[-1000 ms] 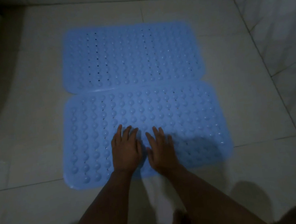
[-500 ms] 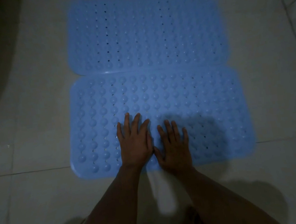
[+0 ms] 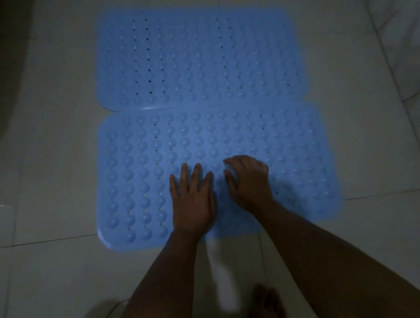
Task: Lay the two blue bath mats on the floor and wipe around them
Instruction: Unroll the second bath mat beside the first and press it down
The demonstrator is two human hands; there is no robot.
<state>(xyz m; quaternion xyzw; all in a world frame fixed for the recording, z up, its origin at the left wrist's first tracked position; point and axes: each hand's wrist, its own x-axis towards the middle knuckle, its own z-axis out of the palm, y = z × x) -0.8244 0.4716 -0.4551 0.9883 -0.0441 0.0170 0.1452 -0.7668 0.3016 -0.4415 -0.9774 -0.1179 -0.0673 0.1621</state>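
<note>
Both blue bath mats are down on the tiled floor, long edges touching. The far mat lies toward the back wall and the near mat sits just in front of me, its front edge close to a grout line. My left hand rests palm-down on the near mat near the middle of its front edge, fingers straight and slightly spread, pressing it flat and gripping nothing. My right hand, just beside it, has changed: half a second ago its fingers lay flat like the left's, and now they are curled under, with the knuckles raised and the tips touching the bumpy mat. I cannot see anything held in it, though in this dim light I cannot be sure whether the tips are pinching a bump or only bent. I read the curl as the end of the pressing, the hand either pulling off or nudging the mat a little. That would mean the laying part is as good as done: both mats look flat with no lifted corner. The wiping around them is not yet begun, and I see no cloth anywhere on the floor. My bare foot shows at the bottom edge.
</note>
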